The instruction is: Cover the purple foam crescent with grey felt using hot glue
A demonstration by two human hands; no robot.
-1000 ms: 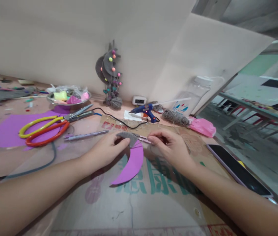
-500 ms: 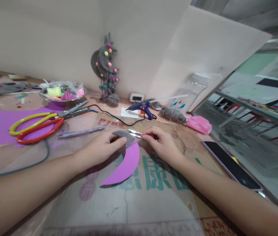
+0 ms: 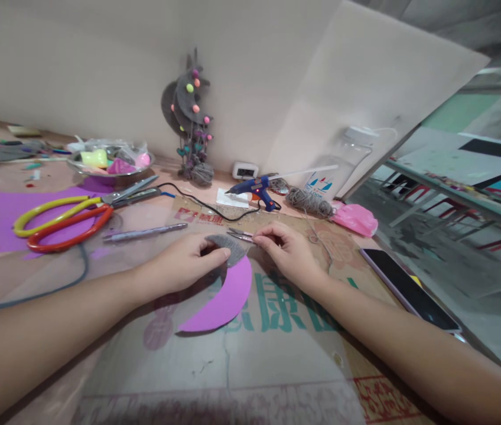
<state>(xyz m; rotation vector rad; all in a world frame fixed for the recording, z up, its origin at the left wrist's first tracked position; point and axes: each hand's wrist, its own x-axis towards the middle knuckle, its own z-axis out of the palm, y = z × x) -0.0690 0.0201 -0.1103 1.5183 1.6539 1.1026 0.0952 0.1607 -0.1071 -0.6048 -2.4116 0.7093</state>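
A purple crescent [image 3: 228, 298], which looks like card or foam, lies on the cardboard with its upper end wrapped in grey yarn [image 3: 233, 248]. My left hand [image 3: 191, 257] is closed on that wrapped end, thumb on top. To the right of it, my right hand [image 3: 283, 248] pinches small scissors [image 3: 240, 235] with two thin metal blades, parted and pointing left just above the yarn's edge. Their handles are hidden in my fingers. A strand of grey yarn [image 3: 328, 254] trails behind my right hand towards a grey yarn bundle [image 3: 309, 203].
Large scissors [image 3: 67, 221] with yellow and red handles lie left, near a pen [image 3: 144, 232]. Behind stand a blue glue gun [image 3: 257, 190], a metal bowl [image 3: 111, 177], a decorated moon ornament [image 3: 191, 118] and a clear jar [image 3: 343, 159]. A phone [image 3: 410, 289] lies right.
The small scissors have shifted slightly left and up, and their blades are angled differently. My left hand keeps its hold on the crescent. The view has tilted a little.
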